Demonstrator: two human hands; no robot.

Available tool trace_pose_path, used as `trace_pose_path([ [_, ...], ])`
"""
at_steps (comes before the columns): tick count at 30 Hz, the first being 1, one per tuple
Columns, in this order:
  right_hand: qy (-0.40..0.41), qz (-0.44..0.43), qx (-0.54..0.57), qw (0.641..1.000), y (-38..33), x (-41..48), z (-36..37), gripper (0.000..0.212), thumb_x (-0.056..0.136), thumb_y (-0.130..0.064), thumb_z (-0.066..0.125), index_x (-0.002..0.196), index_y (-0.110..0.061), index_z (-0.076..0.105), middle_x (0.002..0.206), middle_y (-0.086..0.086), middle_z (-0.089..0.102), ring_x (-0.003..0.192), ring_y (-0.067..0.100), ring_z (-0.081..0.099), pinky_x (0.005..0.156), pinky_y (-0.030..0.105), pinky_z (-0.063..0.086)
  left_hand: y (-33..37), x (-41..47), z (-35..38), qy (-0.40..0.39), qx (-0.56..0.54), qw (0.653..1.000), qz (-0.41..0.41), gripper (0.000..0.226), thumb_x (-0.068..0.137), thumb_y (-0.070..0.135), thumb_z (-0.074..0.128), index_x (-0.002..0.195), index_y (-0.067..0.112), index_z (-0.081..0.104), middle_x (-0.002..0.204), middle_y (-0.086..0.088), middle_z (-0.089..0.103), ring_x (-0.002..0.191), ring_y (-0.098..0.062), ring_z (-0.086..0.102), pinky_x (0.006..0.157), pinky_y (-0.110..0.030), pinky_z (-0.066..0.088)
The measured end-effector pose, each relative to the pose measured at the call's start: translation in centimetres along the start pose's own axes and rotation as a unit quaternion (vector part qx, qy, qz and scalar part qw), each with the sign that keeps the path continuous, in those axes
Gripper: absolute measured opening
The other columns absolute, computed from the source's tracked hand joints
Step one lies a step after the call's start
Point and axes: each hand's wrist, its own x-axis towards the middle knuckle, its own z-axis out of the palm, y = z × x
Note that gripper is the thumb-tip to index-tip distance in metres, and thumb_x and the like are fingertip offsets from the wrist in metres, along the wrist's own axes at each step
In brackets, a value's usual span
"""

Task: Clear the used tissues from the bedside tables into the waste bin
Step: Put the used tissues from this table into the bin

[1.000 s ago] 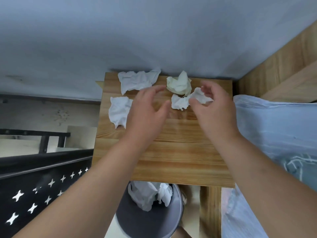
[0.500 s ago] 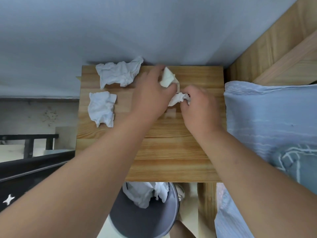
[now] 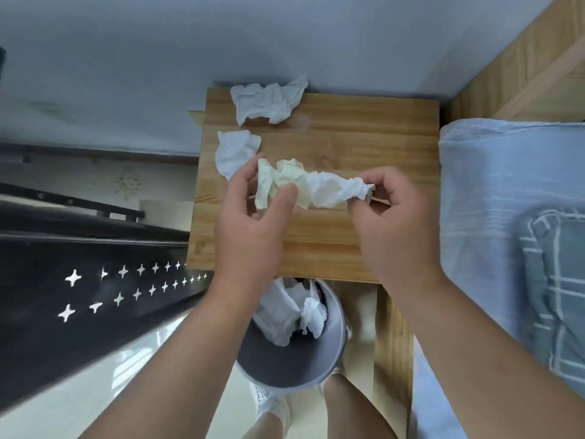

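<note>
Above the wooden bedside table (image 3: 364, 144), my left hand (image 3: 250, 223) pinches a cream crumpled tissue (image 3: 281, 182) between thumb and fingers. My right hand (image 3: 392, 223) pinches a white crumpled tissue (image 3: 335, 188) by its right end. The two tissues touch each other in the middle, lifted off the tabletop. Two more white tissues lie on the table: a wide one (image 3: 269, 101) at the back edge and a smaller one (image 3: 234, 152) at the left. A grey waste bin (image 3: 329, 356) stands on the floor below the table's front edge, with several white tissues (image 3: 288, 312) inside.
A bed with a light blue sheet (image 3: 500, 191) and a checked pillow (image 3: 557, 280) borders the table on the right, under a wooden headboard (image 3: 522, 74). A black panel with star cutouts (image 3: 95, 296) stands at the left. My legs and a white shoe (image 3: 272, 407) are beside the bin.
Both hands have picked up the two tissues from the back of the table and drawn them toward me, above the table's middle. The view has shifted down, showing more of the bin.
</note>
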Motion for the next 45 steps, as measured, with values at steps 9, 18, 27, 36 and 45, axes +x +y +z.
trace_pose_path([
  [9, -0.073, 0.115, 0.002, 0.991, 6.1, -12.8, 2.0, 0.025, 0.086, -0.021, 0.069, 0.096, -0.044, 0.066, 0.089, -0.015, 0.074, 0.074, 0.012, 0.070, 0.063, 0.035, 0.059, -11.1, -9.9, -6.2, -0.009, 0.032, 0.992, -0.119, 0.039, 0.087, 0.048, 0.071, 0.121, 0.065, 0.064, 0.116, 0.029, 0.077, 0.101, 0.002, 0.076, 0.077, -0.020, 0.062],
  [18, -0.237, 0.227, -0.170, 0.929, 16.8, -17.8, 5.5, 0.013, 0.089, -0.032, 0.065, 0.098, -0.040, 0.059, 0.082, -0.019, 0.066, 0.076, 0.004, 0.063, 0.057, 0.022, 0.041, -22.7, -11.9, -8.3, -0.057, 0.180, 0.943, -0.274, 0.074, 0.075, 0.072, 0.062, 0.141, 0.040, 0.062, 0.121, 0.011, 0.075, 0.104, -0.019, 0.075, 0.097, -0.049, 0.062],
  [27, -0.308, 0.278, -0.208, 0.886, 20.1, -18.4, 6.5, 0.042, 0.089, -0.038, 0.072, 0.128, -0.028, 0.062, 0.088, -0.013, 0.067, 0.078, -0.003, 0.057, 0.065, 0.016, 0.042, -26.2, -11.9, -9.2, -0.074, 0.241, 0.918, -0.306, 0.094, 0.069, 0.084, 0.054, 0.150, 0.035, 0.054, 0.132, 0.006, 0.071, 0.113, -0.027, 0.074, 0.099, -0.057, 0.060],
  [36, -0.291, 0.202, -0.025, 0.935, 11.2, -11.8, 5.0, 0.022, 0.091, -0.019, 0.078, 0.099, -0.040, 0.075, 0.093, -0.014, 0.079, 0.084, -0.001, 0.071, 0.081, 0.017, 0.055, -20.3, -9.2, -7.1, -0.020, 0.166, 0.961, -0.219, 0.030, 0.089, 0.065, 0.058, 0.106, 0.044, 0.072, 0.097, 0.018, 0.080, 0.086, -0.011, 0.079, 0.088, -0.049, 0.065],
  [45, -0.265, 0.080, 0.045, 0.960, 0.6, 1.3, 3.6, 0.022, 0.090, -0.014, 0.081, 0.100, -0.033, 0.077, 0.097, -0.008, 0.080, 0.087, 0.007, 0.073, 0.078, 0.014, 0.057, -8.0, -1.3, -4.6, 0.040, 0.013, 0.999, 0.007, 0.027, 0.096, 0.058, 0.058, 0.092, 0.039, 0.077, 0.081, 0.009, 0.078, 0.065, -0.006, 0.068, 0.062, -0.028, 0.061],
])
